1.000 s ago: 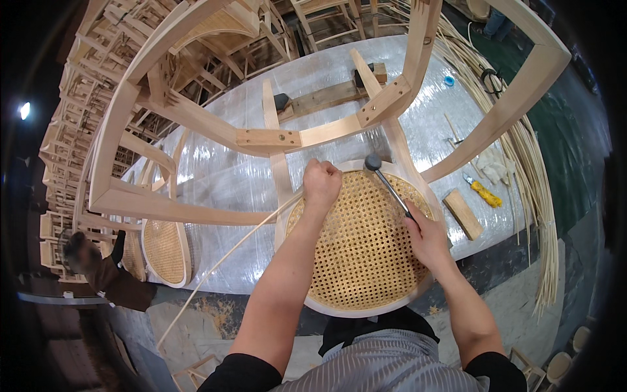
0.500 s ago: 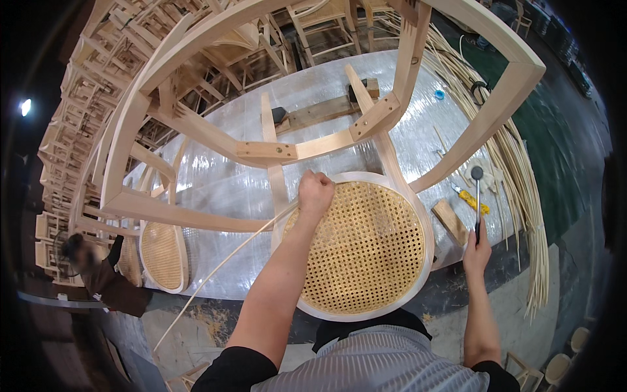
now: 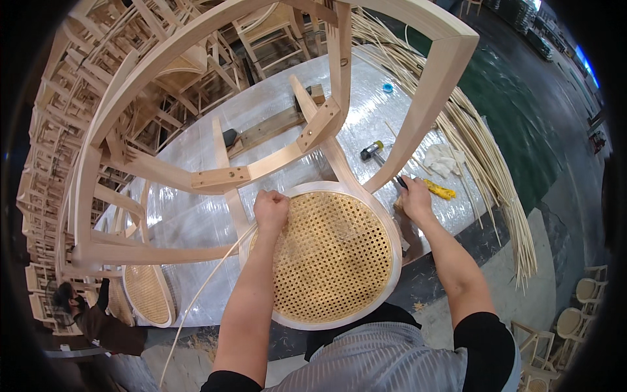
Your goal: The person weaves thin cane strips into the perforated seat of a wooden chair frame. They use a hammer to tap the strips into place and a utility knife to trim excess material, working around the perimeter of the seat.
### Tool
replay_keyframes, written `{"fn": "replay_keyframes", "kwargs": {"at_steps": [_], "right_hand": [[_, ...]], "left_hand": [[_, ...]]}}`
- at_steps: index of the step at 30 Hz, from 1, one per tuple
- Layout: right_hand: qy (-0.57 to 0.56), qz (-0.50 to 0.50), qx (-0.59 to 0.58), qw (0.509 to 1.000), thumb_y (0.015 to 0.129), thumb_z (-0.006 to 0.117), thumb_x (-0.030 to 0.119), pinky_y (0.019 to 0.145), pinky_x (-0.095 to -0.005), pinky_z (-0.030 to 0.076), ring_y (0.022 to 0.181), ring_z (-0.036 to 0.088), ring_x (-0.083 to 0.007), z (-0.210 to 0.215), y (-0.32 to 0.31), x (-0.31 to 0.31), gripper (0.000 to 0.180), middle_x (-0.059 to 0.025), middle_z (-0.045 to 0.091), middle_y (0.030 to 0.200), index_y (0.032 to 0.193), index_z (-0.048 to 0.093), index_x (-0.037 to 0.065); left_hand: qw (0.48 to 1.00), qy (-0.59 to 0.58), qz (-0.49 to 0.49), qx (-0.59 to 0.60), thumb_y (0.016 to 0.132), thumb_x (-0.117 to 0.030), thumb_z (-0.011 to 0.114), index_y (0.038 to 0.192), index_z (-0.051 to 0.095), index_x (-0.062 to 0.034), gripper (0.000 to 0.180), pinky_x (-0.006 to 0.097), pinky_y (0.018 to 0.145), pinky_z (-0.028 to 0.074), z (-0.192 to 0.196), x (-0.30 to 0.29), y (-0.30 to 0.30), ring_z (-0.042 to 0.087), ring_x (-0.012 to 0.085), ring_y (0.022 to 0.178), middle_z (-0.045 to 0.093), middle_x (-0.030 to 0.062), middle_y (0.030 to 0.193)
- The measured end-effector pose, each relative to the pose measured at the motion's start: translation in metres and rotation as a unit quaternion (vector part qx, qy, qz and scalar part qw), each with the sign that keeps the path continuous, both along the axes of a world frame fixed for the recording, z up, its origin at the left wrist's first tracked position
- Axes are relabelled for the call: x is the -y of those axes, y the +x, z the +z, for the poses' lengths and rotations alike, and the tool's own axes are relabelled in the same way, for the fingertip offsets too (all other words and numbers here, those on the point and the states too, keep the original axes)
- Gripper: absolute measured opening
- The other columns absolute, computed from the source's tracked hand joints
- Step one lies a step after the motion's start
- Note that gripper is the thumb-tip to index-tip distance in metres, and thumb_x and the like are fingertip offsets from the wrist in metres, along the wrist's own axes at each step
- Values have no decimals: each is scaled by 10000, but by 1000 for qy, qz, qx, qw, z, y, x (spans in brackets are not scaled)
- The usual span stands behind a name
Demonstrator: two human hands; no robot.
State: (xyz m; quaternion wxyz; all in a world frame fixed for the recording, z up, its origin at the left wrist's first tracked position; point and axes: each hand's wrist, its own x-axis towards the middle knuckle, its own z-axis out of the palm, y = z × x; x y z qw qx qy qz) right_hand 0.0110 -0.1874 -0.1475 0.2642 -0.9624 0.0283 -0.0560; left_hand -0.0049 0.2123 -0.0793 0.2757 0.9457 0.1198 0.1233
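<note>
A pale wooden chair frame lies on the plastic-covered table, its round cane panel toward me. At the upper left of the panel's white rim, my left hand is closed on a thin rattan strip. The strip's long free end trails down toward the floor at the lower left. My right hand, right of the panel, is wrapped round the dark grip of a small mallet. Its head points up and left, close to a chair leg and apart from the rim. The left fingertips are hidden.
Beside my right hand lie a yellow-handled tool and a white cloth. Long rattan strips run along the table's right edge. Another cane-panelled chair and a co-worker are at left. Stacked chair frames fill the background.
My right hand has brought the mallet leftward, closer to the chair, its head now tipped left. My left hand still grips the strip at the rim. The whole view has shifted.
</note>
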Motion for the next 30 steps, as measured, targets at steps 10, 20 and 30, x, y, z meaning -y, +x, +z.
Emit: {"fn": "replay_keyframes", "kwargs": {"at_steps": [10, 20, 30], "right_hand": [[-196, -20, -104, 975, 876, 650, 71, 1006, -574, 487, 1247, 595, -352, 14, -9, 85, 560, -129, 633, 1306, 1426, 653, 177], [-79, -96, 129, 984, 1038, 543, 130, 803, -474, 542, 901, 668, -367, 41, -80, 136, 494, -227, 617, 1102, 1513, 539, -4], [503, -115, -25, 857, 1149, 481, 166, 535, -221, 444, 654, 536, -49, 65, -189, -92, 483, -16, 622, 918, 1630, 459, 122]], "left_hand": [[1000, -27, -9, 8, 794, -186, 788, 801, 784, -62, 124, 472, 816, 574, 3, -6, 3, 688, 373, 864, 668, 189, 927], [998, -50, -23, -37, 830, -204, 760, 820, 782, -55, 151, 485, 877, 565, 6, 8, 14, 693, 393, 951, 673, 201, 1030], [999, -35, -15, -17, 798, -198, 767, 798, 776, -30, 169, 453, 836, 569, 8, -7, 8, 707, 377, 899, 708, 217, 975]]}}
